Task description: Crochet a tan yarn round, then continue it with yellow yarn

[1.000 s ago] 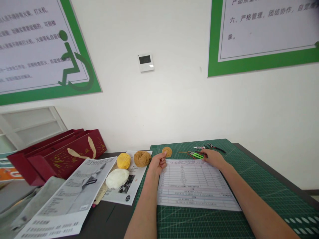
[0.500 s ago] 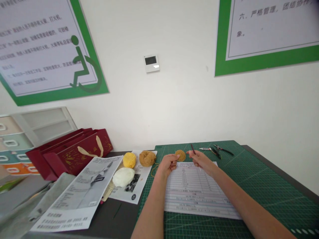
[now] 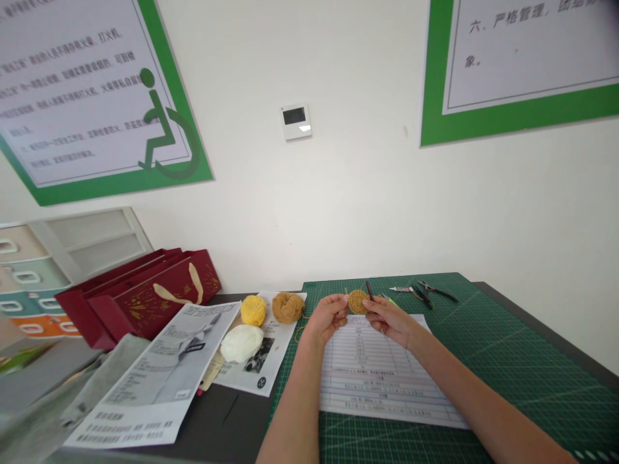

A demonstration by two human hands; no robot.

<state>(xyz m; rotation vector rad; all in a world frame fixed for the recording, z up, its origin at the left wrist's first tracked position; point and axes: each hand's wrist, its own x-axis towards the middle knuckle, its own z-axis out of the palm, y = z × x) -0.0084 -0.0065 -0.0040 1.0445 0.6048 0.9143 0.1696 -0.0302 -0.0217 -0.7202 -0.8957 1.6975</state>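
A round mustard-brown crocheted disc (image 3: pixel 358 301) is between my two hands above the printed sheet. My right hand (image 3: pixel 391 319) is closed round a dark red crochet hook (image 3: pixel 369 290), which points up, and its fingertips pinch the disc's right edge. At the disc's left side, my left hand (image 3: pixel 329 317) is closed with thumb and forefinger together; a short tan strand of yarn (image 3: pixel 346 292) sticks up from the pinch. More of this yarn trails by the left wrist from the brown yarn ball (image 3: pixel 287 308). My palms and the lower fingers are partly hidden.
Left of the green cutting mat (image 3: pixel 483 361) lie a yellow yarn ball (image 3: pixel 253 310), a white yarn ball (image 3: pixel 241 343) and printed papers (image 3: pixel 159 380). Pliers (image 3: pixel 438 291) and a small tube (image 3: pixel 401 289) lie behind my right hand. Dark red gift bags (image 3: pixel 145 293) stand far left.
My right hand has come in to the disc and now pinches its right edge. My left fingertips have come off the disc to a strand at its left. The view shifts slightly.
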